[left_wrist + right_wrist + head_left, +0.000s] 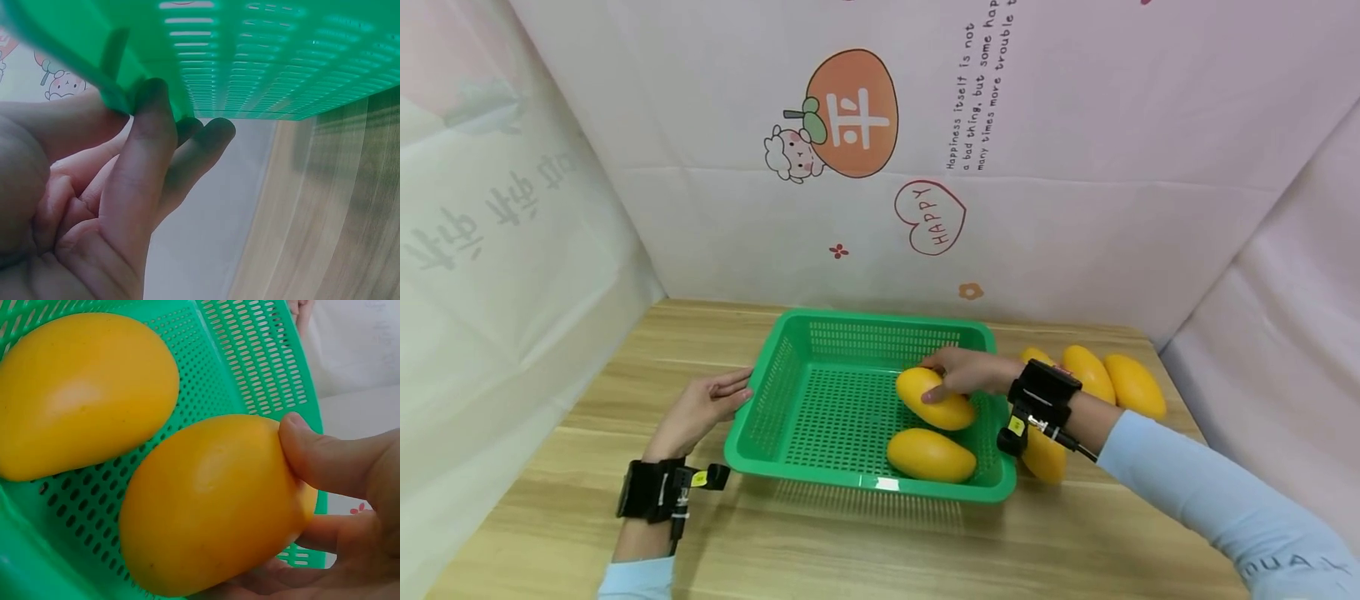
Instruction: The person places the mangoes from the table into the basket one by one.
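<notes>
A green plastic basket (842,483) with slotted walls stands on the wooden table. My left hand (703,408) pinches its left rim, thumb at the edge and fingers (140,162) against the outside wall. Inside the basket, my right hand (966,372) grips a yellow mango (212,506), the thumb on one side and the other fingers curled partly beneath it. A second mango (931,456) lies in the basket's near right corner, close beside the held one.
Several more mangoes (1135,386) lie on the table (647,375) right of the basket, partly hidden behind the right forearm. A printed white cloth (715,233) hangs at the back, with more cloth at both sides.
</notes>
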Tool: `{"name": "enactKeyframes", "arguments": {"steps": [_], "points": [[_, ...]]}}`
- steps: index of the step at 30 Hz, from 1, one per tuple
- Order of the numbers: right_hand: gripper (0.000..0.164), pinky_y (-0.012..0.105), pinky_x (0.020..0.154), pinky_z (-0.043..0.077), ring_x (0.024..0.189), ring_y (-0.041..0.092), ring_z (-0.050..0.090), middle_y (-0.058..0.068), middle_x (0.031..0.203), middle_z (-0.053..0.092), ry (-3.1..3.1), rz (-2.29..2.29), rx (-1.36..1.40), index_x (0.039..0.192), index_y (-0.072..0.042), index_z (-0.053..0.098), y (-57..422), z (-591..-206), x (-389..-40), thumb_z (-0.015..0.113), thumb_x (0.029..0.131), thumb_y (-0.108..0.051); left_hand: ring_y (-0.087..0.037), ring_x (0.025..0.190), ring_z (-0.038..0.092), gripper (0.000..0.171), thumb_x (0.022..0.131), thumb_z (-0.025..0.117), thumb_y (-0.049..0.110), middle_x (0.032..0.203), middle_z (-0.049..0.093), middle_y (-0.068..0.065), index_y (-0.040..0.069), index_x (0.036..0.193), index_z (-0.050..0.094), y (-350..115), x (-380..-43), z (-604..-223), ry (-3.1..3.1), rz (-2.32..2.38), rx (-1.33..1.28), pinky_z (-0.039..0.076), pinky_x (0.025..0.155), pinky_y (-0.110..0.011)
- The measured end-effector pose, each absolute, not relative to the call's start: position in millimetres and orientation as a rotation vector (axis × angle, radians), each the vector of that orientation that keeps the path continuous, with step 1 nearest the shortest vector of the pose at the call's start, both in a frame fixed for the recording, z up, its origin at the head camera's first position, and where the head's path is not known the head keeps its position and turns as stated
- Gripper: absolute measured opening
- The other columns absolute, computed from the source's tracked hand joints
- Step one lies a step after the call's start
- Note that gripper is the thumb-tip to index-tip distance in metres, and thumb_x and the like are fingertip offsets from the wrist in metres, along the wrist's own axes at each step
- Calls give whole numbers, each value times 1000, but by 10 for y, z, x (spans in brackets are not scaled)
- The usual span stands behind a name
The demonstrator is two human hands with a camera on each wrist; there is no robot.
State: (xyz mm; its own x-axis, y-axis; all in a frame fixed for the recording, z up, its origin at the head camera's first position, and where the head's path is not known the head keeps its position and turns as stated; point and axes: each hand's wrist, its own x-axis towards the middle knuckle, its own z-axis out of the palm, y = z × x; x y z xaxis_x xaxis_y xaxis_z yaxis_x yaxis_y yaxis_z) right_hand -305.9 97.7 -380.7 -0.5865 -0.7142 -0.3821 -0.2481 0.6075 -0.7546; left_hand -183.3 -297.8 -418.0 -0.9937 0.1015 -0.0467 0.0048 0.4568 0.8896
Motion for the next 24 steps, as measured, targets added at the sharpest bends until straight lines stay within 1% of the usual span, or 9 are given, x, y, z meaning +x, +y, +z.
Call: {"name": "enactKeyframes", "arguments": {"steps": [3, 7, 9, 11, 13, 17, 21, 24], "points": [[39, 31, 72, 51, 85, 21, 55, 11, 103, 62, 2122, -836, -763, 125, -4, 60, 946, -3830, -3063, 68, 89, -17, -35, 119, 55, 60, 96, 59, 31, 140, 50, -24, 0, 144, 41, -2982, -1834, -4160, 2605, 1583, 108, 57, 89, -41], [50, 36, 79, 53, 99, 25, 54, 16, 121, 58, 2136, -811, -726, 134, -2, 52, 906, -3852, -3062, 69, 89, -17, -36, 120, 54, 58, 96, 58, 29, 140, 50, -25, 0, 144, 41, -2981, -1832, -4132, 2602, 1592, 116, 57, 89, -43], [56, 37, 81, 53, 104, 26, 53, 18, 129, 53, 2145, -799, -680, 138, -3, 47, 889, -3860, -3059, 69, 89, -17, -34, 120, 54, 58, 96, 59, 30, 140, 51, -23, 1, 143, 42, -2977, -1832, -4127, 2597, 1596, 98, 57, 89, -43], [57, 37, 79, 54, 106, 27, 54, 20, 134, 49, 2146, -782, -645, 140, -5, 45, 874, -3872, -3058, 69, 89, -17, -34, 120, 54, 58, 96, 60, 29, 140, 51, -22, 2, 144, 42, -2972, -1834, -4124, 2590, 1597, 91, 56, 90, -43], [56, 37, 75, 55, 103, 27, 56, 22, 134, 49, 2134, -771, -617, 139, -6, 44, 857, -3884, -3061, 68, 90, -17, -33, 120, 54, 58, 96, 59, 29, 140, 50, -22, 2, 144, 42, -2969, -1837, -4125, 2587, 1598, 92, 56, 90, -43], [48, 35, 67, 54, 93, 25, 59, 21, 127, 54, 2110, -768, -578, 136, -7, 45, 830, -3921, -3087, 64, 93, -13, -33, 121, 54, 58, 96, 59, 31, 141, 50, -22, 2, 144, 42, -2966, -1848, -4138, 2586, 1600, 81, 56, 91, -43], [43, 34, 57, 38, 79, 21, 52, 18, 123, 56, 2095, -763, -530, 136, -7, 46, 806, -3946, -3114, 59, 95, -8, -34, 120, 54, 58, 96, 59, 30, 140, 50, -23, 1, 143, 42, -2964, -1851, -4152, 2590, 1601, 90, 56, 90, -41], [41, 37, 55, 26, 73, 20, 45, 17, 122, 56, 2091, -747, -505, 135, -8, 47, 787, -3951, -3124, 58, 95, -6, -35, 120, 54, 57, 96, 58, 28, 140, 49, -25, 0, 144, 41, -2960, -1844, -4156, 2584, 1607, 105, 56, 90, -40]]}}
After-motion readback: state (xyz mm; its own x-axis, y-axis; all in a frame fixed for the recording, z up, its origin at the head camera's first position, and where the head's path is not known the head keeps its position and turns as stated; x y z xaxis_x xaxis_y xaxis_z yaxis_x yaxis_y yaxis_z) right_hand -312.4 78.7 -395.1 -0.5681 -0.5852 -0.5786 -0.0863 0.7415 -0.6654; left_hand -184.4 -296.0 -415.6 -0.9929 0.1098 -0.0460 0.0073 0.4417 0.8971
